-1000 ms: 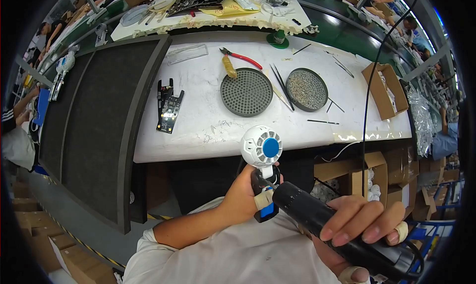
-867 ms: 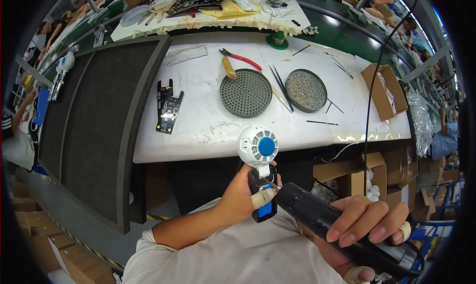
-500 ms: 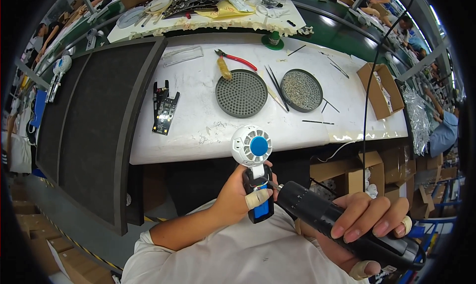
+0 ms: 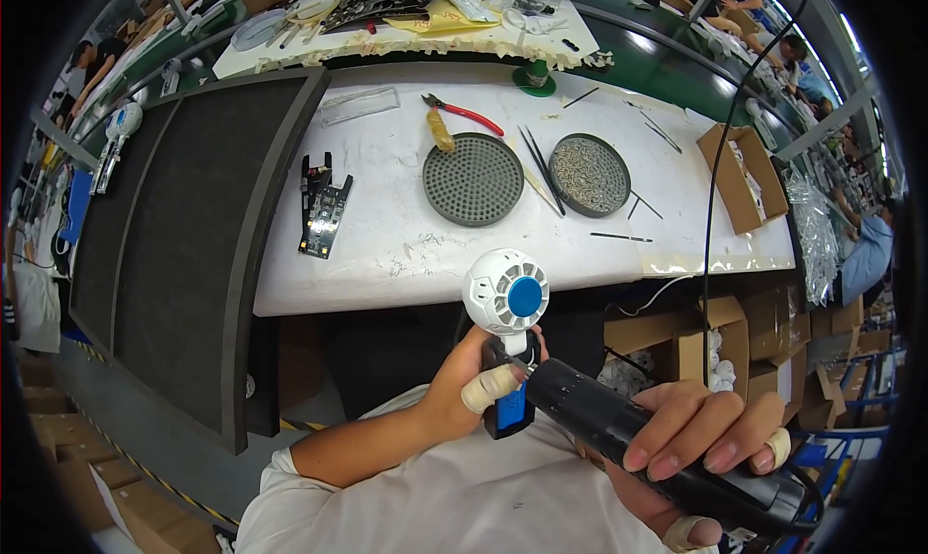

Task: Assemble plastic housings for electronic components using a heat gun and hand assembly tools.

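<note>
My left hand (image 4: 474, 375) is closed round the black handle of a handheld fan (image 4: 505, 288), whose round white head with a blue centre points up. Its handle lies opened, showing a blue part (image 4: 510, 411) inside; my taped thumb presses over it. In my right hand (image 4: 710, 433) is a black electric screwdriver (image 4: 604, 409), gripped with the fingers over its body. The bit's tip meets the handle just below the fan's neck; the screw there, if any, is too small to make out. Tape also wraps two fingers of the right hand.
On the white table lie a black perforated round tray (image 4: 474, 180), a round dish of screws (image 4: 589, 175), red-handled cutters (image 4: 469, 115), tweezers (image 4: 541, 162) and circuit boards (image 4: 324, 211). A dark foam-lined tray (image 4: 184, 254) fills the left. A cardboard box (image 4: 739, 179) and hanging cable (image 4: 712, 216) are on the right.
The fan head has shifted slightly right and down and turned a little. The screwdriver and my right hand have moved slightly left, with the bit still at the handle.
</note>
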Action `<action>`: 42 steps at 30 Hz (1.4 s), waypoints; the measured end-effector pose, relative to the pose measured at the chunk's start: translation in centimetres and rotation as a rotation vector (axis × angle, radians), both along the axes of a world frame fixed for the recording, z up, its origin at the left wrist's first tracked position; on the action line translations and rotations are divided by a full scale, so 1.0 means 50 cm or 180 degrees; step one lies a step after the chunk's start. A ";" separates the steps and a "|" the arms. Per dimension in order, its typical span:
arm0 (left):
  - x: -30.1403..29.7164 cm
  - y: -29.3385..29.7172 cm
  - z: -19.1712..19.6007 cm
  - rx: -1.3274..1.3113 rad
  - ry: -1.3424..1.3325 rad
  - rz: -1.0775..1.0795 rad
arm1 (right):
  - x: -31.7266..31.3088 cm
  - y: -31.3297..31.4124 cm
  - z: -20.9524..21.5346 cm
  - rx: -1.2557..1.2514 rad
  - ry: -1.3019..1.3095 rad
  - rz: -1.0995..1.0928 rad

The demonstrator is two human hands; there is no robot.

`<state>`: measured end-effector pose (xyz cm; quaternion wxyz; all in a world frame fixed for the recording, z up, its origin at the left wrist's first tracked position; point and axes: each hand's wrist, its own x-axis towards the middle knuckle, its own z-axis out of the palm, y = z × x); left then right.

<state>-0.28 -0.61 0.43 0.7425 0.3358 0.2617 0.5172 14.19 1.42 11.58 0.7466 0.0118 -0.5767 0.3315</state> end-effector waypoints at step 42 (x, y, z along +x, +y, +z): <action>-0.001 -0.012 0.019 0.0599 0.1566 0.0445 | 0.014 0.007 -0.022 -0.0102 0.0054 -0.0579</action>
